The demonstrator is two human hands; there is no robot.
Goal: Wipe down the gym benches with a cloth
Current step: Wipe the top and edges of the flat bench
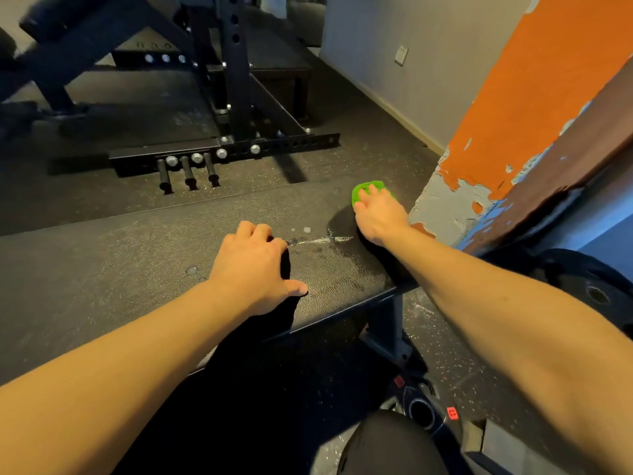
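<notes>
Right hand (380,217): fingers spread, pressing green cloth (363,188) flat at far right corner of surface (102,269) | left hand (250,265): fingers curled, empty, resting near front edge | wet streak (322,240) between hands

Both bare forearms enter from the lower corners of the view and reach forward. The left forearm (120,365) runs up and to the right, ending in the left hand (253,265), back upward, with its four fingers (255,232) curled under at the knuckles and its thumb (296,289) stretched out to the right; it grips nothing. The right forearm (496,303) runs up and to the left and reaches farther forward, its wrist (402,240) nearly straight. The right hand (376,214) lies palm down, fingertips (371,195) spread and almost straight, pressing downward. The two hands are apart.
</notes>
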